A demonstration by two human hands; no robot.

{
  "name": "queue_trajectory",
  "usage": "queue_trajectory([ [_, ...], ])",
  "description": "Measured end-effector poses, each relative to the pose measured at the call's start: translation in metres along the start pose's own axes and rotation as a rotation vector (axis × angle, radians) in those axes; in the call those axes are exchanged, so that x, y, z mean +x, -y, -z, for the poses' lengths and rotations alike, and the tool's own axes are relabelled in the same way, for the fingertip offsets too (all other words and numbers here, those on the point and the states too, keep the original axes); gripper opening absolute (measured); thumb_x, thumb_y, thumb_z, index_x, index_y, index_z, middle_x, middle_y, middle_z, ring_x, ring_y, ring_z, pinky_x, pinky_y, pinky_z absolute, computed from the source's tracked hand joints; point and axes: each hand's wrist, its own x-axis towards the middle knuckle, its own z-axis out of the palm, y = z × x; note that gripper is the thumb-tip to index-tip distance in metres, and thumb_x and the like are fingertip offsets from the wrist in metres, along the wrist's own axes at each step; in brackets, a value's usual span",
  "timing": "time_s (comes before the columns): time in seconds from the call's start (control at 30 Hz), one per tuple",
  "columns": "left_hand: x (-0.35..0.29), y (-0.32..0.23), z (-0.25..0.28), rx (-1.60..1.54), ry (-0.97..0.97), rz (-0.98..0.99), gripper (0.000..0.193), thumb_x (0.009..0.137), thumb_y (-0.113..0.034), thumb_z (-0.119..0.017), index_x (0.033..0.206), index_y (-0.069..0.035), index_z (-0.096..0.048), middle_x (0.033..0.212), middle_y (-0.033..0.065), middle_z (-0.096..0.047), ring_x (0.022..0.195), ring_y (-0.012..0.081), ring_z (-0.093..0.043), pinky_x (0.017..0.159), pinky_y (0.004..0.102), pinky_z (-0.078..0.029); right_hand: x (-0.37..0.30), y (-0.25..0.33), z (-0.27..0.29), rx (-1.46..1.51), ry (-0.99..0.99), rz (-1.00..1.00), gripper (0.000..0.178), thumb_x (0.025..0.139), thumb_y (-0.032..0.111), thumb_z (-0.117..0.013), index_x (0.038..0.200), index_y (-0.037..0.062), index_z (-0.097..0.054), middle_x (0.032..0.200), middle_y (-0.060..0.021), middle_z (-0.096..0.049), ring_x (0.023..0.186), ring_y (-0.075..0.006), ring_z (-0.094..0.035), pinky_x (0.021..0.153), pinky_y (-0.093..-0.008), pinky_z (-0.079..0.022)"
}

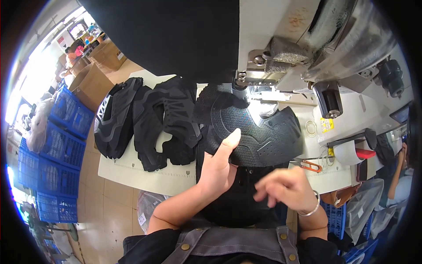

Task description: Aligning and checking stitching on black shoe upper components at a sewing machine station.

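My left hand [219,166], in the middle of the frame, is clamped on a black upper [281,143], thumb pressed on its top face and the fingers mostly hidden beneath. The upper lies right of center, its far edge just under the machine [292,72] at upper right, where a bright light falls on it. My right hand [288,187] hangs near its lower edge at lower right, fingers loosely bent and apart, holding nothing as far as the blur lets me tell; a pale bracelet [312,207] circles that wrist. Left of center, more black uppers [118,125] lie in piles on the white table [115,170]. Orange snips [311,166] lie right of my right hand, and blue crates [59,178] stand stacked along the left side of the frame
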Motion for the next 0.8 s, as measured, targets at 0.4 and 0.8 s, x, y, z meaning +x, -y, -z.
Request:
queue_trajectory([
  [0.4, 0.017, -0.012, 0.019, -0.079, 0.088, 0.115, 0.021, 0.086, -0.015, -0.048, 0.096, 0.002, -0.056, 0.095, 0.0088, -0.061, 0.087, 0.0187, -0.058, 0.083, 0.0328, -0.044, 0.047, -0.015, 0.077, 0.175, -0.352, 0.183, 0.039, 0.082, 0.016, -0.053, 0.116, -0.0024, -0.046, 0.112, -0.0085, -0.051, 0.103, -0.0130, -0.047, 0.090, -0.0252, -0.036],
  [0.8, 0.045, -0.016, 0.001, 0.290, 0.077, -0.138, 0.019, 0.083, -0.009, -0.058, 0.101, -0.005, -0.058, 0.095, -0.0004, -0.058, 0.087, 0.0077, -0.053, 0.078, 0.0235, -0.043, 0.054, -0.004, 0.068, 0.169, -0.492, 0.339, 0.026, 0.079, 0.005, -0.056, 0.104, -0.0022, -0.053, 0.092, -0.0047, -0.060, 0.081, -0.0068, -0.054, 0.073, -0.0199, -0.043],
])
